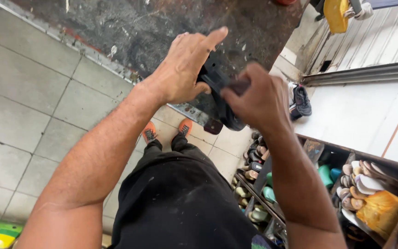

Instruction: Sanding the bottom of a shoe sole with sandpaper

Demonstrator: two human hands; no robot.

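Note:
A black sandal (218, 94) is held up in front of me over the edge of a dark, stained workbench (153, 27). My left hand (183, 69) grips its upper side, index finger stretched along the top. My right hand (254, 99) pinches the sandal's strap or edge between thumb and fingers; what it holds beyond that is hidden. The sandal's sole faces sideways and its lower end hangs below both hands. My legs in black trousers and orange-toed footwear (150, 133) stand below.
A grey tiled floor (28, 101) spreads to the left. To the right, a low wooden rack (318, 152) holds several sandals and soles, with a yellow bag (381, 210). A dark sneaker (301, 99) lies near a white ledge. A yellow object (336, 14) hangs top right.

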